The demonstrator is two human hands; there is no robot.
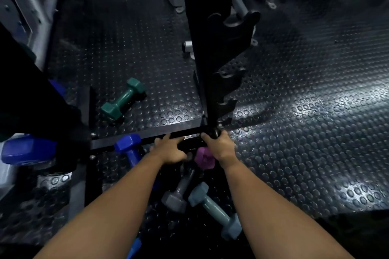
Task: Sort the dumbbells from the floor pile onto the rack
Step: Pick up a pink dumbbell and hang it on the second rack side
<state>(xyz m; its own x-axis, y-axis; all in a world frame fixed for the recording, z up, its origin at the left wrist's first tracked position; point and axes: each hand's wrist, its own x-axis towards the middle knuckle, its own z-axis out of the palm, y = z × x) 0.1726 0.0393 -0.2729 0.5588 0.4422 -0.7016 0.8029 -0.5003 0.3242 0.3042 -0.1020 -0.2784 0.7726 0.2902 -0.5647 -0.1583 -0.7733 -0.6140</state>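
Dumbbells [214, 210] loose on studded black rubber floor [315, 132], both hands, left hand [171, 150] and right hand [221, 146], gripping the rack [147, 140] base bar.

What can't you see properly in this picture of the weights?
Head view only:
- Purple dumbbell: mostly hidden between the left hand and right hand.
- Blue dumbbell at the bottom: covered by the left forearm.
- Big blue dumbbell at the left edge: blurred, partly behind a dark bar.
- Rack: top cut off; too dark to count hooks.
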